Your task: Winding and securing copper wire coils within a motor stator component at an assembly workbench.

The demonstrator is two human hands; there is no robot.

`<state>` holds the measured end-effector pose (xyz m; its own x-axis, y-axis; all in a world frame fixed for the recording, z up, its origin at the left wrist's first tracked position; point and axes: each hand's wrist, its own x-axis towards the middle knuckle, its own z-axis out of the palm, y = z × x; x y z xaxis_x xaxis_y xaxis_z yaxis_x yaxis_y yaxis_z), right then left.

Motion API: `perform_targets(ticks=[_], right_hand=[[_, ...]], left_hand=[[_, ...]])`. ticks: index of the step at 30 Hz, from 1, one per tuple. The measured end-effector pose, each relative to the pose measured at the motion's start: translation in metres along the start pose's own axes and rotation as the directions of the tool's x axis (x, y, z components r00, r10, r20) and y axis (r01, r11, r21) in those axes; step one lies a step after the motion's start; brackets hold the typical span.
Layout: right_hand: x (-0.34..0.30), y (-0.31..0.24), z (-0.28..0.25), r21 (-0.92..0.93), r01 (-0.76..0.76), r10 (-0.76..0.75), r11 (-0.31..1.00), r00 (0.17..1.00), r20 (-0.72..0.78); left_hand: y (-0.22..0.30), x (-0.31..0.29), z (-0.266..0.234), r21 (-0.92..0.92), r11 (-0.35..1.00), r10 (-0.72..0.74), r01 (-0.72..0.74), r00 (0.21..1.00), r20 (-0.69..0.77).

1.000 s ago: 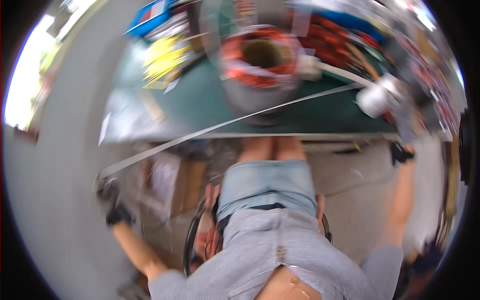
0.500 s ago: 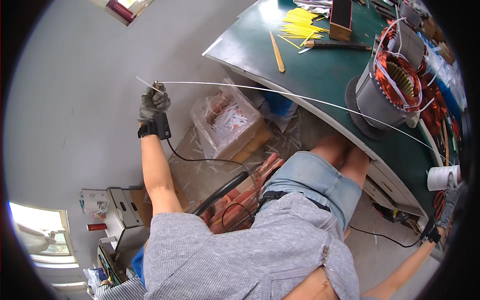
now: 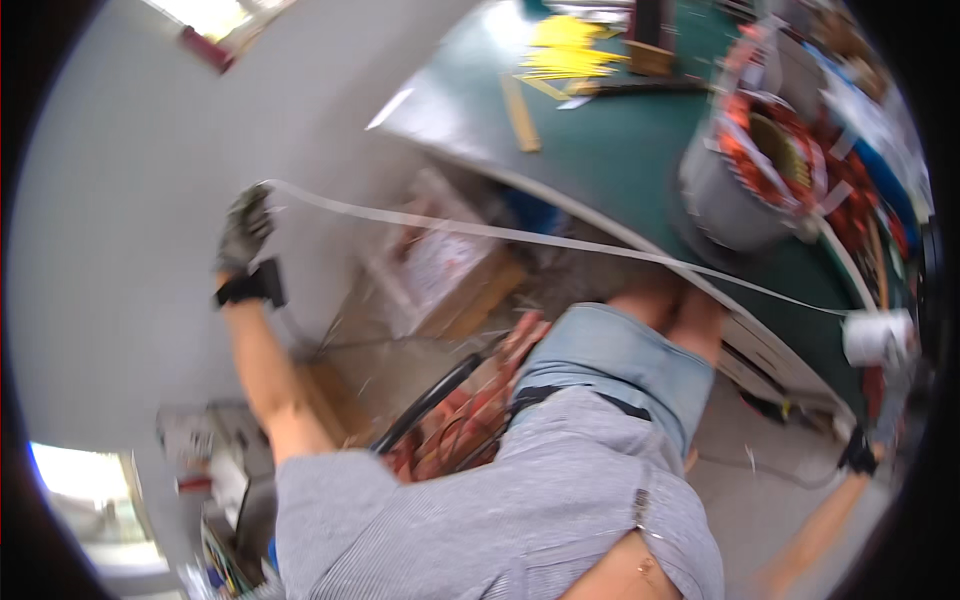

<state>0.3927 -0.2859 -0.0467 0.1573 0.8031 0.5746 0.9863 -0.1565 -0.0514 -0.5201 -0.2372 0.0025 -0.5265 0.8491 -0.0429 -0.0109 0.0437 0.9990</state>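
My left hand (image 3: 245, 228), in a grey glove, is raised at the left with its fingers closed on the end of a white cord (image 3: 500, 232). The cord runs across in front of me, sagging a little and smeared by motion, to a white spool (image 3: 872, 337) at the right edge of the green workbench. My gloved right hand (image 3: 897, 385) is at the spool and seems to grip it from the near side; its fingers are blurred. Near the spool stands a grey motor stator (image 3: 735, 185) with red-brown copper windings.
The green workbench (image 3: 640, 150) carries yellow strips (image 3: 570, 50), a flat wooden stick (image 3: 519, 115) and a dark block (image 3: 652, 40). Under its left edge stands a plastic-lined box (image 3: 440, 260) of white scraps. A dark curved chair arm (image 3: 430, 400) is beside me.
My left hand has moved left and slightly down, drawing the cord farther from the spool. The cord now sags more. The whole view has shifted and blurred.
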Motion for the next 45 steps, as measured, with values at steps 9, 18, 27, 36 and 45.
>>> perform_targets(ticks=[9, 18, 27, 36, 45], right_hand=[[0.006, -0.294, -0.069, 0.482, 0.502, -0.64, 0.718, 0.749, 0.173], [0.022, -0.053, -0.161, -0.321, 0.71, -0.722, 0.627, 0.684, 0.103], [-0.024, -0.115, -0.149, -0.298, 0.549, -0.537, 0.781, 0.834, 0.131], [-0.037, -0.056, -0.15, -0.235, 0.345, -0.317, 0.909, 0.937, 0.149], [-0.041, -0.228, -0.066, -0.044, 0.205, -0.197, 0.978, 0.971, 0.131]], left_hand=[[0.07, -0.189, 0.351, -0.334, 0.432, 0.355, -0.838, -0.182, 0.917], [0.057, 0.187, 0.165, 0.41, 0.08, 0.615, -0.909, 0.368, 0.697], [-0.161, 0.225, -0.062, 0.781, 0.337, 0.484, -0.526, 0.808, 0.335], [-0.172, 0.177, -0.009, 0.786, 0.494, 0.317, -0.373, 0.919, 0.236], [-0.02, -0.229, 0.408, -0.176, 0.959, 0.189, -0.222, 0.036, 0.981]])
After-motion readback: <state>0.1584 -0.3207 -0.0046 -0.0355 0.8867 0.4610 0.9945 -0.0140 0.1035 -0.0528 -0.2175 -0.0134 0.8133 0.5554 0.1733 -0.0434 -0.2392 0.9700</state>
